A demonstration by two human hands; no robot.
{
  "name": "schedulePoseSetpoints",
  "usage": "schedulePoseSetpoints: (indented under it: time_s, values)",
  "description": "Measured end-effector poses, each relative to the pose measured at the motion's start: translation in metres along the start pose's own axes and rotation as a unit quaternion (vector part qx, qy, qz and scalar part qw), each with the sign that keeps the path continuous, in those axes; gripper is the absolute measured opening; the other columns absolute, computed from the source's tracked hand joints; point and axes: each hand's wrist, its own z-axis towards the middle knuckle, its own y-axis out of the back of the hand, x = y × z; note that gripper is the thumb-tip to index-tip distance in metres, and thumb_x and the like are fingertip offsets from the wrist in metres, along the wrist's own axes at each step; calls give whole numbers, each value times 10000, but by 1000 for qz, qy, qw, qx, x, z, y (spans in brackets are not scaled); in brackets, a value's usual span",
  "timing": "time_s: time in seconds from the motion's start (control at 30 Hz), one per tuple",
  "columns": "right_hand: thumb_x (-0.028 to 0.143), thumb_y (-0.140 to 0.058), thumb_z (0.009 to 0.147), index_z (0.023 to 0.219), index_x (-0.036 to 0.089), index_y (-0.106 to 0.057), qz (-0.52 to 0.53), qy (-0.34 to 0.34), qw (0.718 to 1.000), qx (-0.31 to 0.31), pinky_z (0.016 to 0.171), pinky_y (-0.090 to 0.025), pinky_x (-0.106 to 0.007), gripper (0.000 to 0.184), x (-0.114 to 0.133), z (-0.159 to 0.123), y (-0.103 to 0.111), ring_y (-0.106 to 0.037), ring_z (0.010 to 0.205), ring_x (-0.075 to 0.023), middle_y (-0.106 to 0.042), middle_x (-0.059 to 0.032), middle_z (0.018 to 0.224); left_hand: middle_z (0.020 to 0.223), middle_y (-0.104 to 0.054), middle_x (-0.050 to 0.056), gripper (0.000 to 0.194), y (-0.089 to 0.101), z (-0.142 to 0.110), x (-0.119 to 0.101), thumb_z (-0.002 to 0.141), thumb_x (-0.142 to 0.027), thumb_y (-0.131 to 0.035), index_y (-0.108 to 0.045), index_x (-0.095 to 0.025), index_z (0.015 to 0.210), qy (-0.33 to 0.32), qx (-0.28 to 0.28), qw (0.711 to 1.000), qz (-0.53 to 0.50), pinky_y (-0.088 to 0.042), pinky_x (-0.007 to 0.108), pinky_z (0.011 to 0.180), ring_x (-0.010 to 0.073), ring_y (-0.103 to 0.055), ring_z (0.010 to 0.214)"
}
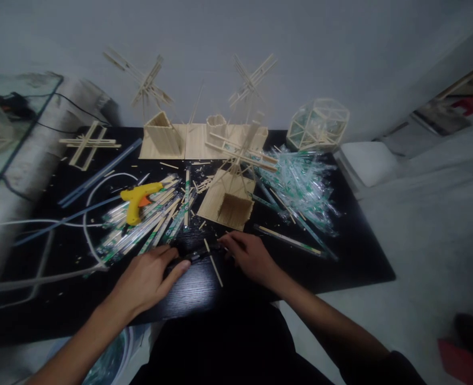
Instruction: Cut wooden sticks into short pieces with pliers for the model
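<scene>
My left hand [150,278] is closed around one end of a slim black tool [198,253], whose kind is hard to make out against the dark table. Near the tool's other end, my right hand [252,256] has its fingers pinched together, and what lies between them is too small to tell. A short thin wooden stick [214,264] crosses the tool, slanting towards me. Just beyond my hands stands a stick-built base with an open box [236,208], and a cross of stick blades [242,155] rises behind it.
A yellow glue gun [140,199] rests on wrapped chopsticks [156,214] at the left. Empty-looking plastic wrappers [304,179] heap up at the right. Stick windmill parts [164,133] and a faceted frame [320,124] line the back. A white cable [86,208] loops at left.
</scene>
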Motion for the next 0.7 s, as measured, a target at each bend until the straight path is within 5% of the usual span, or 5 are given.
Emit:
schedulePoseSetpoints:
  time_s: [0.1, 0.17, 0.27, 0.47, 0.7]
  values:
    - [537, -579, 946, 1035, 155, -706, 233, -112, 954, 150, 601, -592, -307, 412, 5, 4, 6, -734, 759, -201, -704, -74, 995, 843, -675, 84, 517, -3, 1, -8, 1005, -542, -344, -692, -175, 898, -10, 31, 999, 28, -526, 374, 728, 246, -689, 781]
    - [523, -753, 816, 981, 136, -719, 295, -143, 927, 182, 666, -614, -320, 422, 7, 5, 8, -749, 748, -197, -705, -60, 978, 857, -676, 95, 537, -6, 2, -12, 1003, -558, -337, -698, -170, 916, -19, 43, 998, 44, -529, 393, 739, 263, -694, 803]
    - [452, -875, 687, 865, 114, -718, 311, -155, 921, 174, 745, -624, -350, 413, 9, 4, 8, -743, 705, -178, -706, -39, 900, 875, -687, 109, 566, -9, 1, -16, 1004, -569, -317, -708, -166, 932, -21, 54, 996, 61, -530, 411, 741, 286, -702, 835]
    - [474, -873, 680, 831, 126, -681, 295, -146, 934, 135, 714, -636, -333, 425, 8, 3, 12, -719, 686, -152, -677, -8, 823, 828, -697, 99, 614, -4, -1, -13, 997, -609, -282, -701, -180, 864, 5, 65, 995, 77, -516, 403, 707, 287, -710, 781]
    - [396, -704, 857, 848, 172, -644, 63, -59, 996, -22, 631, -579, -285, 232, 10, -8, 45, -748, 658, -193, -675, -3, 727, 772, -730, 55, 513, -1, -9, 9, 950, -664, -398, -626, -211, 876, 109, 5, 994, -7, -488, 337, 674, 255, -721, 730]
